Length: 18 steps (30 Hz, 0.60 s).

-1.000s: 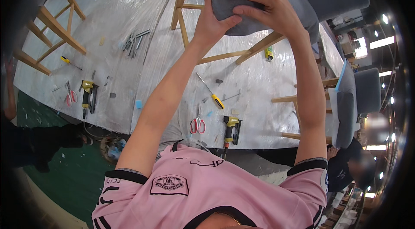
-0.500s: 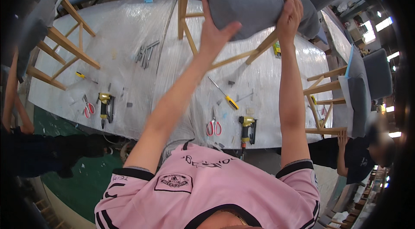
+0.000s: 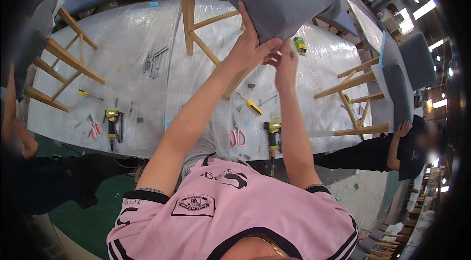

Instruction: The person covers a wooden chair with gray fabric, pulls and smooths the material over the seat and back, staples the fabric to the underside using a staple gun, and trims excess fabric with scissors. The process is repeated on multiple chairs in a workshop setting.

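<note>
A wooden-legged chair with a grey upholstered seat (image 3: 265, 2) is tilted above the table in front of me. My left hand (image 3: 248, 49) grips the seat's near corner, its fingers up along the side and its thumb across the lower edge. Just right of that corner is my right hand (image 3: 285, 63), fingers bent and apart, close to the top of the near leg; I cannot tell whether they touch it. Below the chair lie a yellow-handled screwdriver (image 3: 254, 108), red-handled scissors (image 3: 237, 137) and a staple gun (image 3: 273, 137).
Plastic film covers the table (image 3: 132, 49). On its left are metal rods (image 3: 156, 61), a second staple gun (image 3: 113, 125) and more scissors (image 3: 94, 130). A green-yellow box (image 3: 300, 45) sits beyond my right hand. Co-workers handle a left chair (image 3: 73, 58) and a right chair (image 3: 400, 88).
The chair has turned and shifted left, with my left hand still on its seat. My right hand has come off the seat's right side and moved left and down to the near corner.
</note>
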Each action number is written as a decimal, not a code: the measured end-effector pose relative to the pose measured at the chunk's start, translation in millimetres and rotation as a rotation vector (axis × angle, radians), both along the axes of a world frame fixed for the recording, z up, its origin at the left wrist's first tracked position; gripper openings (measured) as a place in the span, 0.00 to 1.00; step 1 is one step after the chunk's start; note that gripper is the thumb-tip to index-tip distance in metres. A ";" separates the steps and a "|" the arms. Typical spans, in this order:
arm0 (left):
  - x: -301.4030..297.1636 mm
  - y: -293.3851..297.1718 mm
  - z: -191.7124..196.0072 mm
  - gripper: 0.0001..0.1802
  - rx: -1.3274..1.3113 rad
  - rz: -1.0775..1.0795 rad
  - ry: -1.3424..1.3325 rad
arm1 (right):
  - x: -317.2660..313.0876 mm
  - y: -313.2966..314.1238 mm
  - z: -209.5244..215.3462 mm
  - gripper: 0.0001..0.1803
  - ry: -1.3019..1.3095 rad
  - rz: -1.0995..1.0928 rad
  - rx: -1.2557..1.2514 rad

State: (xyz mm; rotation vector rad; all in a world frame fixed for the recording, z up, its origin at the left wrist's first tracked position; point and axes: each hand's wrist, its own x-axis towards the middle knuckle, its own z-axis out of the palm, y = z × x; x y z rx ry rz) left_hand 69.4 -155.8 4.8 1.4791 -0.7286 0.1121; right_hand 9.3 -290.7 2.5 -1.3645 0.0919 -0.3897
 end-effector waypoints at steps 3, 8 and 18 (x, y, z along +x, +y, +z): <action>2.5 0.0 2.0 0.72 0.053 0.034 -0.051 | 4.0 10.1 -16.6 0.29 -0.084 0.058 0.146; 5.1 2.3 0.5 0.69 0.098 0.062 -0.100 | 7.1 12.8 -20.1 0.30 -0.157 0.092 0.126; -1.1 6.5 0.1 0.65 0.075 -0.011 -0.107 | -7.1 21.4 1.9 0.24 -0.110 -0.014 0.069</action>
